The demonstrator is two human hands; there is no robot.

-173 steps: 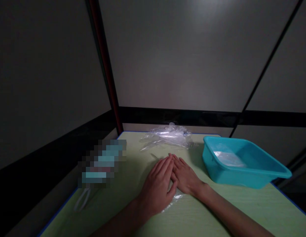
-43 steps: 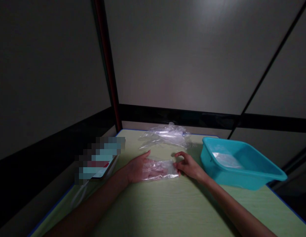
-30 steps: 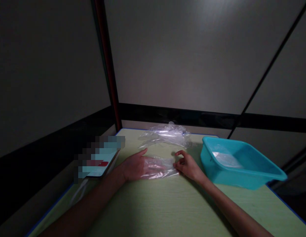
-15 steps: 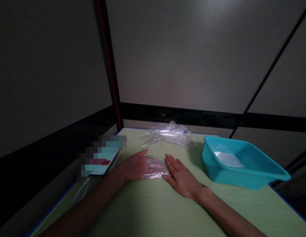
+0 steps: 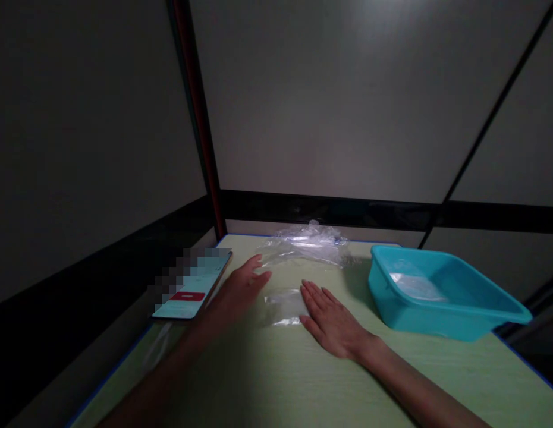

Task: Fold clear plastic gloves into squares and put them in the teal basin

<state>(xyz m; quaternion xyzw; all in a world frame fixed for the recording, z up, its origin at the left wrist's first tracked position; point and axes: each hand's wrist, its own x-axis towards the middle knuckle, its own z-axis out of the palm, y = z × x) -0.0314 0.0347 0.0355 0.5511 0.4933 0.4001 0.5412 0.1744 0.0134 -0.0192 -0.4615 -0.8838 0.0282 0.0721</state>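
Note:
A flat, clear plastic bag [image 5: 284, 305] lies on the pale green table [image 5: 276, 380]. My right hand [image 5: 329, 318] rests flat across the bag's right end, fingers stretched out and pressed down. My left hand [image 5: 245, 284] is off the bag, up and to its left, slightly blurred, with thumb and fingers apart and nothing between them. Beyond it, at the table's far edge, is a crumpled heap of clear plastic bags [image 5: 310, 242]; the left fingertips come close to its left side.
At the right stands a turquoise plastic basin [image 5: 437, 318] with a flat clear plastic piece [image 5: 417, 286] inside. A phone or tablet [image 5: 191, 291] with a lit screen lies at the left edge, a white strap [image 5: 158, 345] below it. Grey wall panels [image 5: 325, 119] rise behind the table.
My left hand has come out from the bag's left end and moved up toward the heap. The bag now lies flatter. My right hand has stayed in place on it.

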